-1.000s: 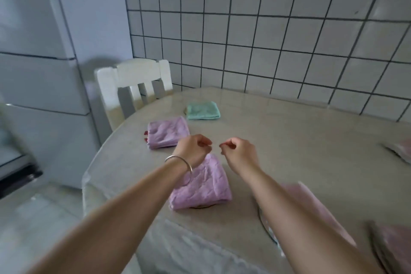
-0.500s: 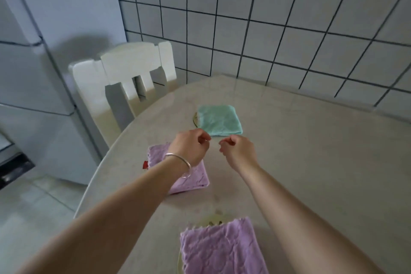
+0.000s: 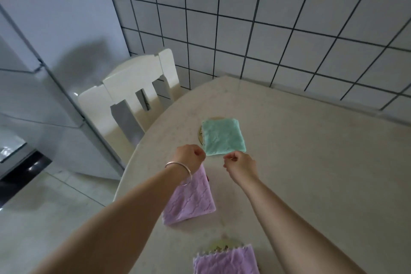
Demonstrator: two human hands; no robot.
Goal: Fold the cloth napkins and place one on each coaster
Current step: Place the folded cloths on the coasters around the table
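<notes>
A folded teal napkin (image 3: 223, 137) lies on a round coaster (image 3: 200, 134) whose rim shows at its left. My left hand (image 3: 191, 158), with a bangle on the wrist, and my right hand (image 3: 242, 165) hover at the napkin's near edge, both with fingers curled shut. Whether they touch the cloth is unclear. A folded purple napkin (image 3: 191, 198) lies under my left wrist, with a bit of red showing at its far corner. A second purple napkin (image 3: 226, 260) sits on a yellowish coaster (image 3: 219, 245) at the bottom edge.
The beige table (image 3: 311, 162) curves to a rounded edge on the left. A white chair (image 3: 138, 87) stands against that edge, with a fridge (image 3: 33, 73) beyond it. A tiled wall (image 3: 266, 29) runs along the table's far side.
Both hands moved away from the near purple napkin, past the second one, up to the teal napkin. Their curled fingers kept the same pose. The view followed forward.
</notes>
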